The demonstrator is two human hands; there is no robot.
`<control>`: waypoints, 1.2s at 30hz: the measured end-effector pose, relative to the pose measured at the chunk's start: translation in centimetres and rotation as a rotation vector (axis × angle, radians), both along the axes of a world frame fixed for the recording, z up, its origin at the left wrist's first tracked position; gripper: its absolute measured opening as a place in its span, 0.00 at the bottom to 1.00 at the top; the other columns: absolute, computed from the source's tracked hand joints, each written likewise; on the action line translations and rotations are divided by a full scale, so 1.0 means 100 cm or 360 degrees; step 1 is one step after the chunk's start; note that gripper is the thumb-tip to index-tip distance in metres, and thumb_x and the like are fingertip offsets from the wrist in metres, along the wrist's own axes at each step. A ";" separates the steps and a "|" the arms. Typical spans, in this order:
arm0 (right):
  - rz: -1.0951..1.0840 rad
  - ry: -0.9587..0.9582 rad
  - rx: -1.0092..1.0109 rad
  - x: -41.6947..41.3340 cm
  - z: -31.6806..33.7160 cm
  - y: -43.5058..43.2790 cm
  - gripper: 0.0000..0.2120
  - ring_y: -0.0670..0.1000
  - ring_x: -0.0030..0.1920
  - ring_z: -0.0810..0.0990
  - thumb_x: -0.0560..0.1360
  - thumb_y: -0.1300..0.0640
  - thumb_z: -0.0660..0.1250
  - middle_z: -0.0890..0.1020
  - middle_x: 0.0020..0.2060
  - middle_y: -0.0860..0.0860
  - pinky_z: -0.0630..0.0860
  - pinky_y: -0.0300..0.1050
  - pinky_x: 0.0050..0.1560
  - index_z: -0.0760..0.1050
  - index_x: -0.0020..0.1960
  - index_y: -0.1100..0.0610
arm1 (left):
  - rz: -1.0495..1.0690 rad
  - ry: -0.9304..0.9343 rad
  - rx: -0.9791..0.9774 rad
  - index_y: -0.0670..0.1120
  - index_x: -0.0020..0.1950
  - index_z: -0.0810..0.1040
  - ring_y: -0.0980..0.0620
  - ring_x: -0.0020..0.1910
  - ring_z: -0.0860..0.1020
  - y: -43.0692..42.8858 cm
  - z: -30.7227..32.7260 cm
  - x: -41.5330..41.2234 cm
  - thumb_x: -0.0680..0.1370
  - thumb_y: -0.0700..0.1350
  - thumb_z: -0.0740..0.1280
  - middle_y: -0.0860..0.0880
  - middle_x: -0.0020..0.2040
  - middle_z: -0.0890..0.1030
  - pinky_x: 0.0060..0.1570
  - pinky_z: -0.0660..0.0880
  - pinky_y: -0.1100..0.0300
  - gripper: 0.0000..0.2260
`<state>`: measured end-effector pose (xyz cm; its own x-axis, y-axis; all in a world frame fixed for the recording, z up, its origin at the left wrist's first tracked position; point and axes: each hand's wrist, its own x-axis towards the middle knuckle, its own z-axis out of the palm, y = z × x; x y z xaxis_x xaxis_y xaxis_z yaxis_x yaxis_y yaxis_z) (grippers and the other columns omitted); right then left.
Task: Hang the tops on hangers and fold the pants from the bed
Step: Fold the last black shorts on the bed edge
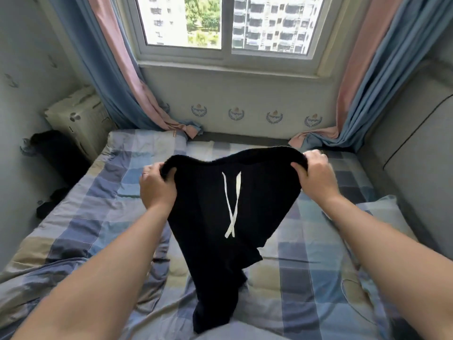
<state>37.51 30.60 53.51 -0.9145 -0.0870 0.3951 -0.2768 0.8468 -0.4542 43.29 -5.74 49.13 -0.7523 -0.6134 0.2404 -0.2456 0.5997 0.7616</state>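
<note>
Starting far left: pale box stands by the wall next to the bed, w/ a dark bundle on the floor in front of it. A bit of dark cloth lies at the bed's left edge; can't tell what garment. Left curtain, blue w/ pink, hangs down to the mattress corner.

L hand is clenched on the left end of the waistband, fingers curled over the top, thumb tucked in front, ring on one finger.

Pants, black, are held up over the middle of the bed, btwn both hands. Waistband is at the top, on the window side, stretched left-right and sagging a little in the centre. Long axis runs from the waistband down toward the person. Legs hang together, bunched, narrowing downward. Their lower ends rest on the checked cover at bottom centre. Front faces the camera: white drawstring hangs down the middle, its two ends crossing near the tips.

R hand grasps the right end of the waistband the same way, fabric gathered in the fist, slightly higher than the other side.

Further right, pillow in the same check lies near the bed's right edge, below the forearm. Grey padded headboard rises beside it, w/ the right curtain reaching down to the far corner.
</note>
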 end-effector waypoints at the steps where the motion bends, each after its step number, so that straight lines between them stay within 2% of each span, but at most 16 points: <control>1: 0.0012 0.0039 -0.0077 -0.011 0.019 -0.001 0.11 0.63 0.51 0.76 0.81 0.55 0.65 0.78 0.49 0.62 0.72 0.59 0.52 0.74 0.53 0.65 | 0.0030 0.0067 -0.0072 0.40 0.57 0.79 0.35 0.58 0.73 -0.002 0.021 -0.012 0.81 0.51 0.67 0.37 0.60 0.76 0.57 0.69 0.47 0.15; 3: 0.0049 0.0085 -0.0244 -0.033 0.058 -0.002 0.09 0.63 0.48 0.78 0.82 0.55 0.63 0.79 0.47 0.61 0.73 0.56 0.47 0.70 0.53 0.62 | 0.0034 0.0254 -0.0118 0.39 0.56 0.78 0.36 0.58 0.74 -0.005 0.067 -0.033 0.81 0.51 0.67 0.38 0.57 0.78 0.55 0.68 0.48 0.15; 6: 0.0097 0.0268 -0.0310 -0.060 0.120 -0.002 0.10 0.62 0.45 0.80 0.83 0.52 0.62 0.80 0.44 0.57 0.74 0.53 0.44 0.68 0.54 0.59 | -0.0115 0.0622 0.0076 0.42 0.52 0.74 0.43 0.47 0.76 -0.006 0.136 -0.059 0.82 0.50 0.65 0.46 0.45 0.78 0.45 0.66 0.55 0.11; 8: 0.0099 0.0418 -0.0301 -0.075 0.164 -0.003 0.12 0.60 0.42 0.79 0.83 0.50 0.61 0.79 0.42 0.54 0.74 0.53 0.40 0.66 0.55 0.59 | -0.0168 0.0769 0.0117 0.45 0.52 0.70 0.49 0.43 0.75 -0.009 0.183 -0.072 0.83 0.51 0.63 0.52 0.43 0.76 0.43 0.67 0.58 0.10; 10: 0.0072 0.0539 -0.0294 -0.088 0.211 -0.003 0.13 0.56 0.36 0.77 0.83 0.46 0.60 0.76 0.36 0.50 0.69 0.49 0.34 0.63 0.52 0.55 | -0.0165 0.0867 0.0058 0.49 0.52 0.68 0.58 0.39 0.73 -0.014 0.229 -0.084 0.83 0.53 0.62 0.56 0.42 0.74 0.38 0.65 0.64 0.09; 12: 0.0032 0.0654 -0.0275 -0.098 0.259 -0.004 0.14 0.52 0.33 0.74 0.83 0.44 0.59 0.73 0.33 0.49 0.65 0.47 0.31 0.62 0.51 0.54 | -0.0162 0.0973 0.0024 0.49 0.52 0.68 0.62 0.39 0.71 -0.020 0.273 -0.093 0.82 0.54 0.61 0.59 0.41 0.72 0.36 0.62 0.67 0.09; 15: -0.0024 0.0814 -0.0233 -0.104 0.330 -0.008 0.15 0.49 0.32 0.71 0.82 0.43 0.59 0.72 0.32 0.49 0.63 0.47 0.31 0.62 0.49 0.54 | -0.0138 0.1088 -0.0023 0.49 0.51 0.68 0.56 0.38 0.72 -0.026 0.336 -0.103 0.82 0.56 0.61 0.58 0.40 0.72 0.38 0.65 0.62 0.11; 17: -0.0022 0.0874 -0.0222 -0.103 0.373 -0.009 0.17 0.53 0.33 0.73 0.82 0.42 0.58 0.74 0.34 0.52 0.68 0.50 0.34 0.63 0.50 0.56 | -0.0107 0.1139 -0.0060 0.50 0.52 0.68 0.50 0.41 0.73 -0.028 0.376 -0.107 0.82 0.57 0.61 0.55 0.41 0.73 0.45 0.68 0.54 0.11; 20: -0.0035 0.0987 -0.0217 -0.100 0.428 -0.010 0.17 0.54 0.35 0.75 0.82 0.41 0.58 0.76 0.35 0.53 0.71 0.51 0.36 0.65 0.51 0.56 | -0.0119 0.1207 -0.0076 0.52 0.54 0.67 0.53 0.40 0.72 -0.030 0.432 -0.109 0.81 0.58 0.60 0.58 0.41 0.71 0.44 0.69 0.54 0.11; 23: -0.0056 0.1084 -0.0240 -0.096 0.472 -0.010 0.16 0.53 0.36 0.75 0.82 0.41 0.58 0.75 0.37 0.51 0.71 0.50 0.36 0.67 0.51 0.55 | -0.0163 0.1252 -0.0048 0.50 0.54 0.69 0.59 0.38 0.71 -0.031 0.479 -0.108 0.82 0.59 0.60 0.59 0.42 0.72 0.35 0.64 0.62 0.13; 26: -0.0082 0.1111 -0.0284 -0.091 0.508 -0.011 0.17 0.54 0.38 0.76 0.82 0.41 0.59 0.75 0.38 0.51 0.74 0.52 0.39 0.68 0.52 0.55 | -0.0188 0.1237 -0.0019 0.47 0.55 0.72 0.58 0.38 0.72 -0.031 0.516 -0.107 0.82 0.58 0.61 0.55 0.42 0.74 0.33 0.63 0.63 0.15; 28: -0.0096 0.1102 -0.0314 -0.087 0.526 -0.012 0.18 0.55 0.41 0.77 0.82 0.41 0.59 0.76 0.40 0.52 0.75 0.54 0.43 0.70 0.53 0.57 | -0.0233 0.1212 0.0042 0.44 0.56 0.75 0.54 0.40 0.75 -0.031 0.533 -0.106 0.81 0.58 0.62 0.51 0.44 0.77 0.36 0.69 0.60 0.17; 30: -0.0097 0.1081 -0.0358 -0.083 0.540 -0.014 0.18 0.54 0.40 0.75 0.82 0.42 0.61 0.76 0.40 0.52 0.72 0.50 0.40 0.72 0.52 0.58 | -0.0294 0.1167 0.0164 0.42 0.57 0.77 0.48 0.43 0.78 -0.030 0.545 -0.107 0.81 0.56 0.63 0.47 0.46 0.79 0.41 0.74 0.53 0.17; 32: -0.0113 0.1007 -0.0405 -0.078 0.551 -0.015 0.17 0.53 0.39 0.74 0.82 0.44 0.62 0.74 0.38 0.50 0.66 0.46 0.35 0.72 0.49 0.59 | -0.0350 0.1077 0.0327 0.41 0.55 0.76 0.46 0.43 0.79 -0.028 0.553 -0.106 0.80 0.54 0.66 0.47 0.44 0.79 0.42 0.75 0.54 0.16; 33: -0.0118 0.0937 -0.0437 -0.077 0.554 -0.016 0.17 0.55 0.41 0.76 0.81 0.45 0.63 0.75 0.38 0.52 0.67 0.46 0.36 0.73 0.49 0.60 | -0.0376 0.1010 0.0419 0.42 0.55 0.74 0.46 0.42 0.78 -0.027 0.556 -0.105 0.79 0.53 0.67 0.48 0.44 0.78 0.40 0.74 0.55 0.15; 36: -0.0095 0.0650 -0.0678 -0.074 0.560 -0.020 0.20 0.61 0.52 0.80 0.80 0.48 0.65 0.80 0.51 0.60 0.77 0.52 0.50 0.76 0.58 0.65 | -0.0456 0.0816 0.0670 0.43 0.62 0.73 0.42 0.50 0.79 -0.020 0.558 -0.100 0.80 0.49 0.67 0.46 0.50 0.79 0.49 0.75 0.51 0.15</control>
<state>30.13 28.60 109.52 -0.6793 0.2035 0.7050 -0.4581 0.6329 -0.6241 33.33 -7.74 104.95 -0.7532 -0.5272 0.3932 0.3278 0.2173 0.9194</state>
